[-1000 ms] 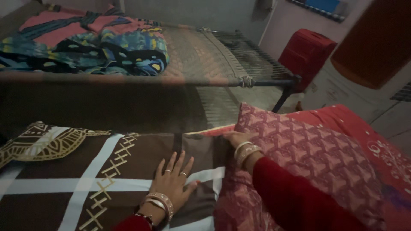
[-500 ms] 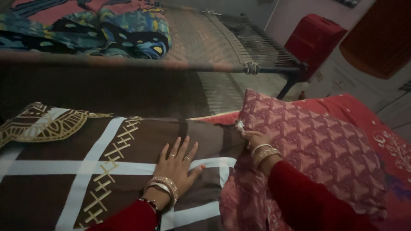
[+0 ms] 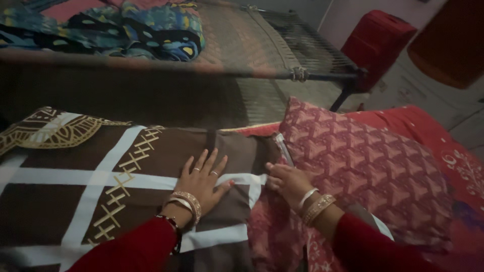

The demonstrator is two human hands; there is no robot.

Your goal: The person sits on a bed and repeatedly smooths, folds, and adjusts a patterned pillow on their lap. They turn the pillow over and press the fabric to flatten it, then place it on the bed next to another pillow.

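Note:
My left hand (image 3: 203, 180) lies flat, fingers spread, on a brown cloth (image 3: 96, 186) with white bands and gold patterning, near its right end. My right hand (image 3: 288, 181) rests at that cloth's right edge, fingers curled, touching the lower left side of a dark red patterned pillow (image 3: 363, 171). Whether it pinches the cloth or the pillow edge I cannot tell. Both wrists carry bangles and red sleeves. The pillow leans on a red bedsheet (image 3: 438, 141).
A metal-framed cot (image 3: 282, 50) with a woven surface stands beyond the bed, with a crumpled blue, yellow and pink blanket (image 3: 126, 30) on its left part. A red box-shaped thing (image 3: 375, 43) stands at the back right beside an orange-brown panel (image 3: 448, 45).
My right hand has slid down from the pillow's top corner to its lower left edge beside the brown cloth. My left hand stays flat on the cloth. The view has tilted down.

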